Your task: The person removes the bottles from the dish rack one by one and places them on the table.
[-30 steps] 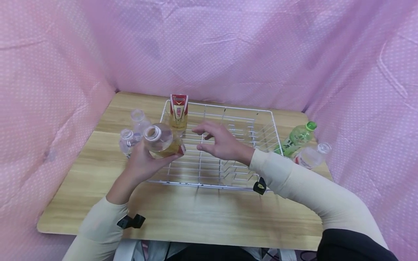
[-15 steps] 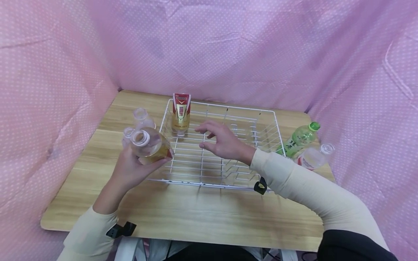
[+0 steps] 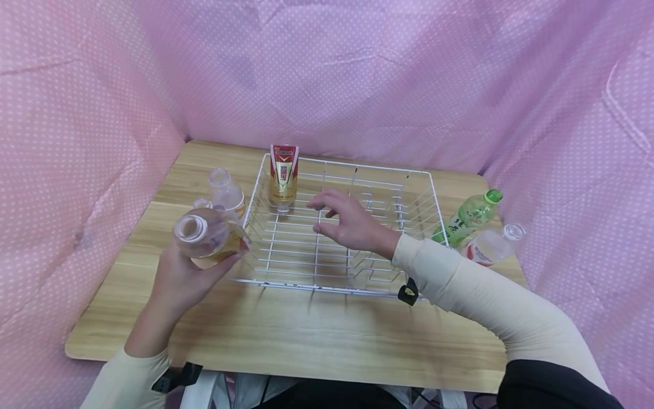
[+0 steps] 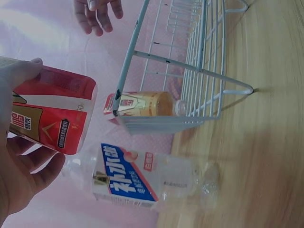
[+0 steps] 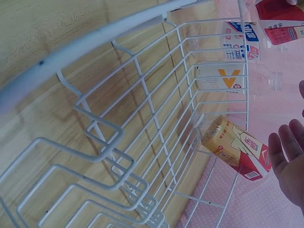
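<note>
My left hand (image 3: 181, 278) grips an uncapped clear plastic bottle (image 3: 212, 233) with a red and gold label, tilted with its mouth towards me. In the left wrist view the bottle's red label (image 4: 59, 111) shows between thumb and fingers. A similar red and gold bottle (image 3: 284, 176) stands neck down in the back left of the white wire dish rack (image 3: 332, 291). My right hand (image 3: 347, 221) hovers over the rack's middle with fingers loosely bent, holding nothing. That hand (image 5: 289, 164) appears near the rack's bottle in the right wrist view.
Left of the rack stand a clear bottle with an orange V label (image 5: 221, 78) and one with a blue and white label (image 4: 128, 173). To its right are a green-capped bottle (image 3: 467, 218) and a clear bottle with a red label (image 3: 493, 245). Pink dotted cloth (image 3: 357, 85) surrounds the table.
My left hand has carried its bottle leftward, away from the rack and towards the bottles at the left. The right hand stays almost where it was.
</note>
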`<state>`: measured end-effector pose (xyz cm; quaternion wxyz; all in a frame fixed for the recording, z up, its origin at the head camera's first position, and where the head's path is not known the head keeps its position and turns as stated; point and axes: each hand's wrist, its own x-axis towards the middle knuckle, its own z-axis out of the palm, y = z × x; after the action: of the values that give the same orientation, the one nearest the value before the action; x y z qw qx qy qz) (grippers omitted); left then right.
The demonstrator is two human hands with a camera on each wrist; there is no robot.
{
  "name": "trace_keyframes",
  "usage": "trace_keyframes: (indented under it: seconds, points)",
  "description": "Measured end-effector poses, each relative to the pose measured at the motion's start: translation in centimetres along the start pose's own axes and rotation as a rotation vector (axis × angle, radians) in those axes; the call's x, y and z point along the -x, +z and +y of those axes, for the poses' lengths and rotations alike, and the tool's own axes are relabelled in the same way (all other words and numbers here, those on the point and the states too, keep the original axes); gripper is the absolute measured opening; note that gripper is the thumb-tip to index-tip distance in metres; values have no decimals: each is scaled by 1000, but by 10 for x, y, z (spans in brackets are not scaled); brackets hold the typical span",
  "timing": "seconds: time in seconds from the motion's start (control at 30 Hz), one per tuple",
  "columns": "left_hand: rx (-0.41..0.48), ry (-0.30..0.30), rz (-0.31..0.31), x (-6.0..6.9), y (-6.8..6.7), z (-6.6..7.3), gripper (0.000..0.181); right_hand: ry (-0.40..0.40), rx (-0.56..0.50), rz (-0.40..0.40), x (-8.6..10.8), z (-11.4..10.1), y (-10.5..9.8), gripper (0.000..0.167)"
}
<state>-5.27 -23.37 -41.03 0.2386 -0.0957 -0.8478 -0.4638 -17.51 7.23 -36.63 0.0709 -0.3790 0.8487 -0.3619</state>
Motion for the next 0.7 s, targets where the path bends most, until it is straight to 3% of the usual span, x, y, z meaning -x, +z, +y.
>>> trace_keyframes:
  seconds: [0.33,0.47,0.7]
  points:
    - [-5,14,87,10,-8,-9,98,16,-26,11,20,6,-6,43]
    - [-16,-19,98,16,-9,-12,101,13,-33,38,33,9,-11,45]
    - [-38,-85,132,27,-7,-19,97,75,-9,77,65,12,-25,41]
